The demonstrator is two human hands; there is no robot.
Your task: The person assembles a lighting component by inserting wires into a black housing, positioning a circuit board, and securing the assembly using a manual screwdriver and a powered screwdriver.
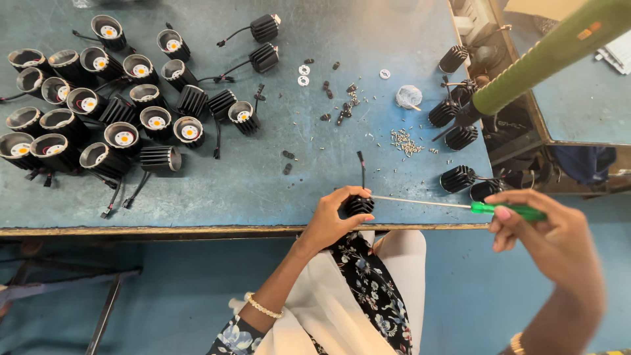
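- at the near edge of the blue table (263, 190), the left hand (332, 220) is clenched around a small black finned lamp body (360, 205), with a black wire rising from it.
- the right hand (549, 236), off the table to the right, grasps a green-handled screwdriver (460, 206); its thin shaft reaches left to the lamp body.
- a heap of small screws (406, 142) lies farther back.
- many finished lamps (98, 105) crowd the far left.

On the workbench (263, 190), lamp housings (98, 105) lie left, loose screws (406, 142) right, washers (303, 74) between them.
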